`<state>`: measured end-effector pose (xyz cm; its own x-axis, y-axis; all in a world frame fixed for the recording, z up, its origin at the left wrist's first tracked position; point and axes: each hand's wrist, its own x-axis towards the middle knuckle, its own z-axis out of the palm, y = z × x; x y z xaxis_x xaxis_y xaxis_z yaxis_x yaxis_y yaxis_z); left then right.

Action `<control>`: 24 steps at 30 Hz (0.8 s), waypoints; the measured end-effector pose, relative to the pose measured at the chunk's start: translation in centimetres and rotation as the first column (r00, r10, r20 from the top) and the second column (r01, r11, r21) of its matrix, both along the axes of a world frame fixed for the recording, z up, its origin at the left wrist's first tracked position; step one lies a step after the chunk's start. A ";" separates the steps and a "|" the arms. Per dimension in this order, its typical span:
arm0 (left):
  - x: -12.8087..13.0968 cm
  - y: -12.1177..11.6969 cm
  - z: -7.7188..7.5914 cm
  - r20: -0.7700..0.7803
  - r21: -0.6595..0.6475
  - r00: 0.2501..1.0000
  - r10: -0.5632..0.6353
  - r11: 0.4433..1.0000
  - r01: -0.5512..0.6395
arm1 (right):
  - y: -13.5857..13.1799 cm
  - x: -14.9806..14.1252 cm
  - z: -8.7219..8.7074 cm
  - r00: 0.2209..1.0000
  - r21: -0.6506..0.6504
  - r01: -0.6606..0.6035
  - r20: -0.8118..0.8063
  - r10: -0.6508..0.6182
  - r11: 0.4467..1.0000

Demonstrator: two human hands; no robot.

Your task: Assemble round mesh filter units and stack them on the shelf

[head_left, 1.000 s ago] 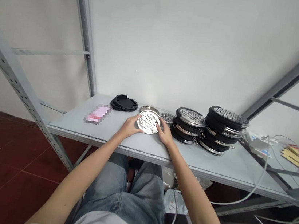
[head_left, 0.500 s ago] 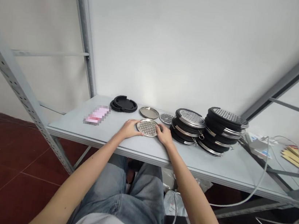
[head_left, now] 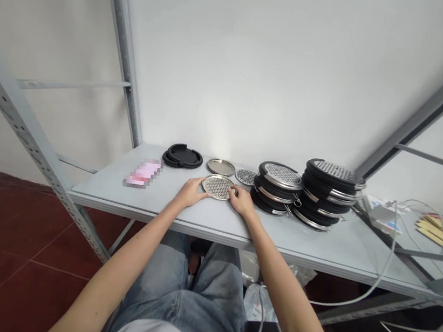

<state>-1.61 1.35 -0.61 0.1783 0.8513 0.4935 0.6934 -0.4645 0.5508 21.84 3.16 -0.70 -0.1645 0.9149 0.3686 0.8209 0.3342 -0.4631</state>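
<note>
A round metal grater disc (head_left: 217, 186) with a raised rim lies low over the shelf in front of me. My left hand (head_left: 192, 191) grips its left edge, thumb along the near side. My right hand (head_left: 242, 200) is closed on the right edge, fingers bent at the rim. Just behind the disc lies a plain shallow metal ring plate (head_left: 221, 167). A loose perforated disc (head_left: 245, 177) is beyond my right hand, beside a stack of black-rimmed graters (head_left: 281, 175).
A taller stack of graters (head_left: 335, 173) stands further right. Black plastic round holders (head_left: 184, 155) lie at the back left, near a pink blurred item (head_left: 144, 172). Metal uprights (head_left: 124, 50) frame the shelf (head_left: 112, 187). A white cable (head_left: 382, 274) hangs at the right.
The grater disc, tilted up a second ago, has been lowered nearly flat onto the shelf. Both hands came down with it, and the ring plate behind is now fully visible.
</note>
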 end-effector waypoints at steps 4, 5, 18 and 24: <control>0.0 0.0 0.0 -0.007 0.017 1.000 -0.003 1.000 0.003 | 0.0 0.0 -0.1 1.000 0.014 -0.014 0.010 0.014 1.000; 0.1 0.0 0.0 -0.014 0.021 1.000 -0.006 1.000 0.007 | 0.0 0.0 -0.1 1.000 0.012 -0.016 0.013 0.015 1.000; 0.1 0.0 -0.1 -0.012 0.048 1.000 -0.015 0.999 0.015 | -0.4 -0.1 0.2 1.000 0.005 0.003 0.005 -0.003 1.000; 0.1 0.4 -0.3 -0.028 0.022 0.998 0.048 0.999 -0.047 | -0.7 -0.1 0.3 0.998 0.043 -0.057 -0.015 0.057 0.997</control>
